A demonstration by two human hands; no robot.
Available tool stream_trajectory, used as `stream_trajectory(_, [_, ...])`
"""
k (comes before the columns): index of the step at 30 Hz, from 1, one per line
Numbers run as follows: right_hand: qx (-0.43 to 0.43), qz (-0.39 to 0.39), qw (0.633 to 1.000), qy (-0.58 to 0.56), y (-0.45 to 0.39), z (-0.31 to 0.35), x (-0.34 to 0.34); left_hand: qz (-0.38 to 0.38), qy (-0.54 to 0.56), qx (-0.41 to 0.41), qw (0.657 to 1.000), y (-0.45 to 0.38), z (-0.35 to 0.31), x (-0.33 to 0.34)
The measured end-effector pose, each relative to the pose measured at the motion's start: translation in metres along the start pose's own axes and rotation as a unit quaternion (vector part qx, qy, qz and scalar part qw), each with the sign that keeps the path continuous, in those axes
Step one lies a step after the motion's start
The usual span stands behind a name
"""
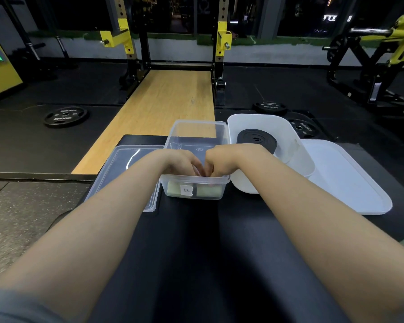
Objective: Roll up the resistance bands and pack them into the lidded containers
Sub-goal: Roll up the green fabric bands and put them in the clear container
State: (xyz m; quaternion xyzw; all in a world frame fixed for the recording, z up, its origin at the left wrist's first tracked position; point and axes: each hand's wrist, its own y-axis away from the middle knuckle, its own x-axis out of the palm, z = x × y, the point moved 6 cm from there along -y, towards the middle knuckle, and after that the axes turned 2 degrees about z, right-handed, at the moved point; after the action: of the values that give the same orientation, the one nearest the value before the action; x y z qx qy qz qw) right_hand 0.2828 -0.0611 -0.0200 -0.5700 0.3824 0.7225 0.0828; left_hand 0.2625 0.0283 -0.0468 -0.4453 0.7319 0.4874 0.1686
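A clear plastic container (196, 131) stands on the black bench, with a paper label on its near wall. Through that wall shows a pale green rolled band (208, 190) lying at the bottom. Both hands reach down into the container: my left hand (184, 163) and my right hand (216, 163) meet with fingers curled on the green band, fingertips hidden behind the rim. A black rolled band (256, 139) lies in the white container (266, 120) to the right.
A clear lid (124, 157) lies left of the clear container and a white lid (350, 183) lies at the right. The black bench (191, 241) runs toward me. Weight plates (66, 116) lie on the floor, and a yellow rack (126, 36) stands beyond the wooden platform.
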Motion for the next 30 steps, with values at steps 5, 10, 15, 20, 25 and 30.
stream_trajectory(5, [0.004,-0.032,0.999,-0.013,-0.002,-0.004,-0.003,-0.032,0.028,0.012,0.999,-0.005,0.001,-0.002])
stream_trajectory(10, [0.021,-0.097,0.995,-0.014,0.002,-0.009,-0.009,-0.100,0.065,0.050,0.992,0.000,-0.006,-0.009])
stream_trajectory(15, [0.064,-0.189,0.978,-0.052,0.014,-0.019,-0.010,-0.200,0.022,0.087,0.976,0.013,-0.010,-0.016])
stream_trajectory(20, [0.074,-0.251,0.957,-0.122,0.046,-0.019,-0.009,-0.265,-0.001,0.125,0.956,0.040,-0.016,-0.019])
stream_trajectory(25, [0.087,-0.280,0.945,-0.144,0.087,-0.022,-0.001,-0.270,-0.147,0.119,0.944,0.071,-0.023,-0.016])
stream_trajectory(30, [0.098,-0.295,0.940,-0.140,0.133,-0.018,0.010,-0.275,-0.210,0.104,0.932,0.107,-0.035,-0.004])
